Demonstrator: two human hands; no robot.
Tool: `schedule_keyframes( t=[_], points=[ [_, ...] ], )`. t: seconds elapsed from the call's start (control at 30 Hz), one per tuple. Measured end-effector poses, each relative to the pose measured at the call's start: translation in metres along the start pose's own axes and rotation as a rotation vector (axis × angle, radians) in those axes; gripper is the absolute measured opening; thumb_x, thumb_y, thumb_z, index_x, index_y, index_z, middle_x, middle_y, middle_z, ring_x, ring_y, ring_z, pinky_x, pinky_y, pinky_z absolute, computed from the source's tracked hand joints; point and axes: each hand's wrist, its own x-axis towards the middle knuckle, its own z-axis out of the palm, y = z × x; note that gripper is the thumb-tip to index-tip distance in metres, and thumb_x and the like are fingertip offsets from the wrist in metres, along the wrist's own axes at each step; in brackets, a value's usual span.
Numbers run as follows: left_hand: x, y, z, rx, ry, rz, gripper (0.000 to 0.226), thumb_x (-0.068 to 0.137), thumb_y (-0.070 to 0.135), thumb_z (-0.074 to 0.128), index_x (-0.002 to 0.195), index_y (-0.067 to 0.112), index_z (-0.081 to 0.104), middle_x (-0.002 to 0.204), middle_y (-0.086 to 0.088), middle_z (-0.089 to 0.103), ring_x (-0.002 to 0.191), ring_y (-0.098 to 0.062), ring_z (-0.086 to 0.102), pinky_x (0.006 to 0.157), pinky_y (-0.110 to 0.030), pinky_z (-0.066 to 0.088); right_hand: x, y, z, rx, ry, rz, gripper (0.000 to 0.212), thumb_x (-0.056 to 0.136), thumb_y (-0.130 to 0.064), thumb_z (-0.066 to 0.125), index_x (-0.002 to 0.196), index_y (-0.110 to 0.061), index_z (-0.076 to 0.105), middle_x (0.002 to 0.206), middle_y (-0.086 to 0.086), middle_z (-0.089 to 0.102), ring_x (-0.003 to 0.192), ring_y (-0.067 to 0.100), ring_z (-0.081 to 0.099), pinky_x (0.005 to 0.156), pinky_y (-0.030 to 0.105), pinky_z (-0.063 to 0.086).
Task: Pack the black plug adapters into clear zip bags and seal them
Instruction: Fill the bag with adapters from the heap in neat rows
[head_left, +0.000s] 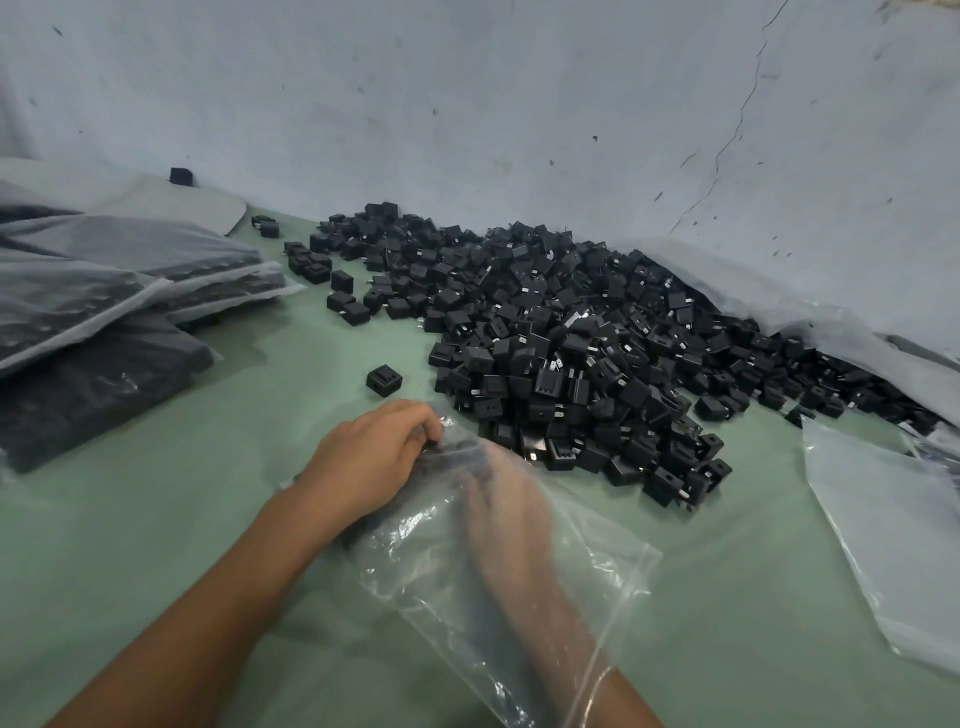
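Green table (218, 519), with the adapter pile (571, 332) against the wall ahead of your hands. Filled bags (119, 291) lie stacked far left. The clear bag (498, 587) lies nearest you, sleeved over your right hand (498, 499) (finger posture blurred, cannot tell). Your left hand (369, 457) grips the bag's far end, fingers curled, dark adapters inside at its fingertips. One loose adapter (384, 381) sits just beyond.

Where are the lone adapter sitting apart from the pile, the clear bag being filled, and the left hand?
lone adapter (384, 381), head view, on its top face.
clear bag (582, 561), head view, on the loose plastic right of the arm inside it.
left hand (374, 457), head view, on the back of the hand.
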Motion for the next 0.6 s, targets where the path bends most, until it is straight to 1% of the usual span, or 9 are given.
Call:
schedule_keyframes(
  t=[0.07,0.13,0.2,0.27,0.3,0.37,0.4,0.57,0.6],
  points=[
    [0.001,0.000,0.000,0.005,-0.003,-0.001,0.016,0.103,0.029,0.044,0.100,0.040,0.054,0.111,0.025,0.056,0.096,-0.009,0.058,0.082,-0.034,0.048,0.000,0.000,-0.001,-0.103,-0.010,-0.038,0.044,0.103,-0.024,0.046,0.146,-0.020,0.045,0.134,-0.001,0.056,0.122,0.015,0.051,0.101,0.028,0.040],
    [0.001,0.000,0.000,0.010,-0.008,-0.005,0.016,0.102,0.028,0.044,0.101,0.040,0.055,0.112,0.025,0.056,0.097,-0.009,0.058,0.081,-0.033,0.047,-0.004,0.002,0.000,-0.086,-0.014,-0.066,0.047,0.102,-0.021,0.047,0.149,-0.018,0.040,0.137,0.003,0.056,0.125,0.017,0.049,0.103,0.027,0.038],
    [0.001,0.000,0.001,0.013,-0.006,-0.004,0.015,0.102,0.029,0.044,0.101,0.040,0.054,0.113,0.024,0.056,0.097,-0.010,0.058,0.080,-0.033,0.046,-0.007,0.002,-0.001,-0.026,-0.013,-0.069,0.049,0.102,-0.019,0.049,0.150,-0.016,0.039,0.143,0.003,0.052,0.130,0.016,0.046,0.107,0.017,0.033],
    [0.001,0.001,0.001,0.013,-0.002,-0.005,0.015,0.102,0.029,0.044,0.101,0.040,0.054,0.113,0.024,0.056,0.096,-0.010,0.058,0.080,-0.033,0.047,-0.006,0.001,-0.001,-0.003,-0.021,-0.073,0.048,0.100,-0.018,0.051,0.147,-0.017,0.042,0.143,0.001,0.051,0.130,0.014,0.045,0.102,0.005,0.025],
    [0.001,0.001,0.001,0.011,0.000,-0.006,0.015,0.102,0.029,0.044,0.101,0.040,0.054,0.113,0.024,0.057,0.096,-0.009,0.058,0.081,-0.033,0.047,-0.006,0.002,-0.001,0.008,-0.031,-0.080,0.046,0.100,-0.016,0.051,0.146,-0.018,0.045,0.141,0.001,0.053,0.128,0.015,0.046,0.100,0.005,0.026],
    [0.001,0.000,0.001,0.010,0.001,-0.007,0.015,0.102,0.029,0.044,0.101,0.040,0.055,0.112,0.024,0.057,0.095,-0.009,0.058,0.081,-0.034,0.048,-0.006,-0.001,-0.002,-0.031,-0.060,-0.113,0.046,0.099,-0.014,0.051,0.145,-0.018,0.045,0.139,0.004,0.054,0.128,0.019,0.049,0.103,0.016,0.032],
    [0.001,0.000,0.001,0.015,0.002,-0.005,0.015,0.102,0.029,0.044,0.101,0.040,0.055,0.111,0.024,0.057,0.095,-0.009,0.058,0.080,-0.033,0.048,-0.006,-0.001,0.001,-0.058,-0.061,-0.141,0.047,0.100,-0.014,0.051,0.147,-0.016,0.044,0.140,0.005,0.054,0.130,0.019,0.048,0.107,0.020,0.031],
    [0.001,-0.001,0.003,0.027,0.007,0.006,0.015,0.102,0.029,0.043,0.101,0.041,0.052,0.112,0.024,0.056,0.095,-0.011,0.058,0.081,-0.036,0.049,-0.017,0.005,-0.005,-0.048,0.049,-0.202,0.051,0.099,-0.012,0.054,0.149,-0.009,0.042,0.137,0.011,0.055,0.127,0.023,0.050,0.108,0.025,0.034],
    [0.001,-0.001,0.003,0.031,0.007,0.009,0.015,0.102,0.029,0.043,0.101,0.041,0.051,0.112,0.024,0.056,0.095,-0.012,0.058,0.081,-0.037,0.049,-0.016,0.003,-0.002,-0.060,0.018,-0.171,0.052,0.098,-0.012,0.055,0.149,-0.011,0.042,0.138,0.010,0.055,0.127,0.023,0.051,0.107,0.027,0.036]
  ],
)
